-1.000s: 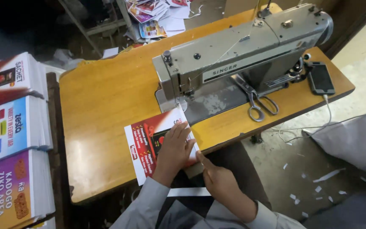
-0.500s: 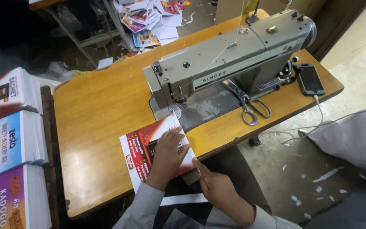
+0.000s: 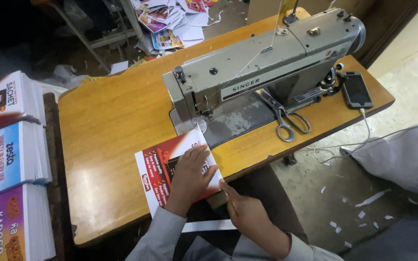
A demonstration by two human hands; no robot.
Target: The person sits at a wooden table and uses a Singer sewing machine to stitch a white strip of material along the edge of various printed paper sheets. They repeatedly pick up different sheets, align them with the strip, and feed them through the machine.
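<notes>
The left hand [image 3: 192, 174] lies flat, fingers spread, on a red, white and black printed paper packet [image 3: 177, 169] that rests on the orange-brown wooden surface [image 3: 107, 130], its far corner pushed up to the needle end of the grey-green metal sewing machine [image 3: 262, 67]. The right hand [image 3: 245, 210] pinches the packet's near corner at the surface's front edge, fingers closed on it. A judgement: with the left fingertips so near the needle (the needle itself is too small to make out), a slip forward could bring them under it, and uneven pressure could skew the seam. Steel scissors [image 3: 286, 121] and a black phone [image 3: 355, 90] on its cable lie well apart to the right. The packet's near corner hangs past the edge, partly hidden by the hands.
</notes>
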